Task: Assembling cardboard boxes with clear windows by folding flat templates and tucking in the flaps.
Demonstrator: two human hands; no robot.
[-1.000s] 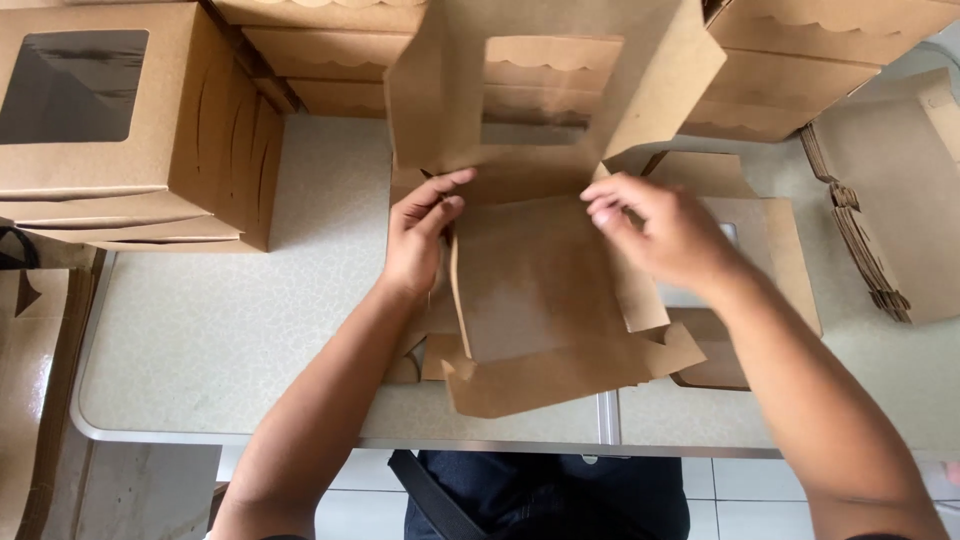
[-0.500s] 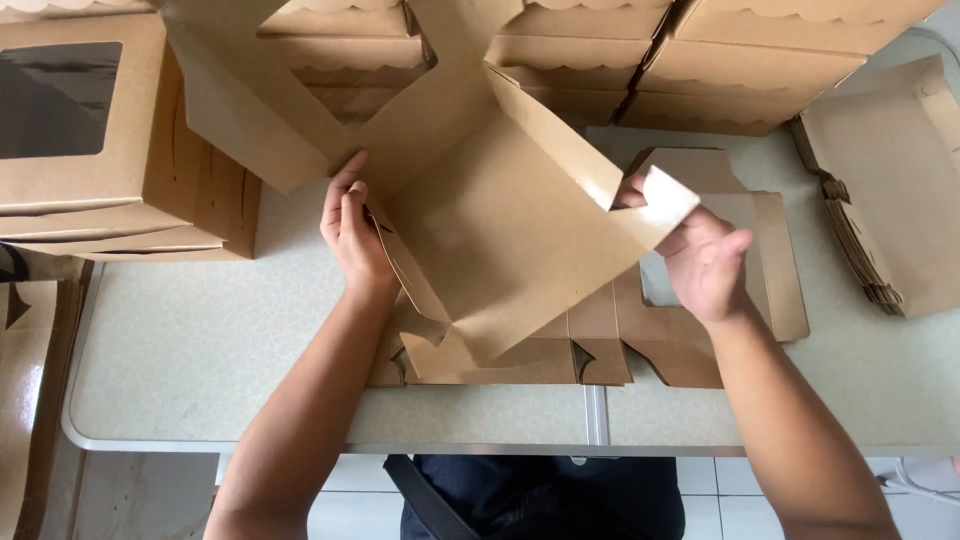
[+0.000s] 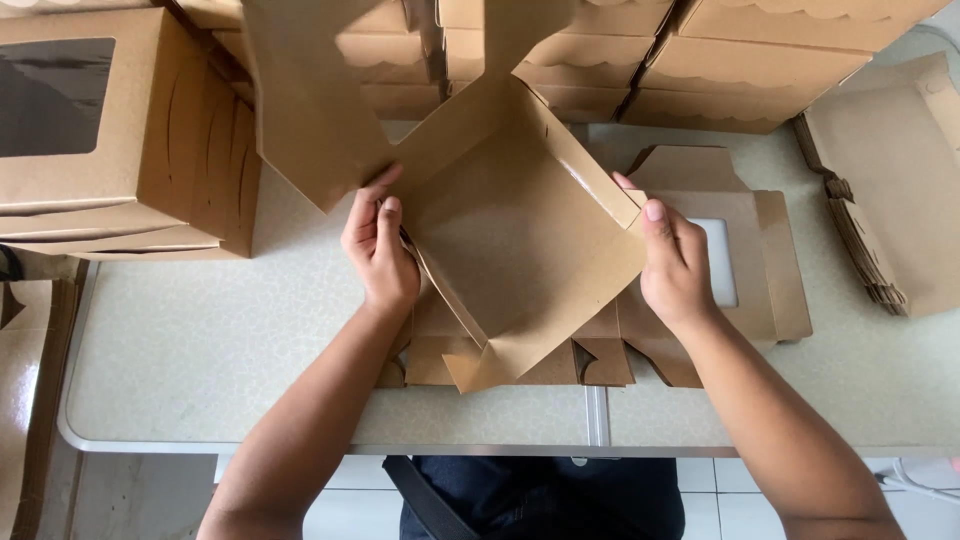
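A brown cardboard box (image 3: 515, 225) stands half-formed over the middle of the table, its open inside facing up at me. My left hand (image 3: 380, 250) grips its left wall, where a long loose flap (image 3: 305, 100) sticks up and away. My right hand (image 3: 675, 260) presses against the box's right wall with the thumb on the rim. Under the box lies a flat box blank (image 3: 760, 260) with a clear window.
Finished window boxes (image 3: 110, 130) are stacked at the far left. More closed boxes (image 3: 760, 60) line the back. A pile of flat blanks (image 3: 895, 190) lies at the right. The pale table (image 3: 200, 370) ends at a rounded front edge.
The box has opened out into a square shape and dropped lower. My right hand moved from its upper right corner down onto the right wall; my left hand slid along the left wall.
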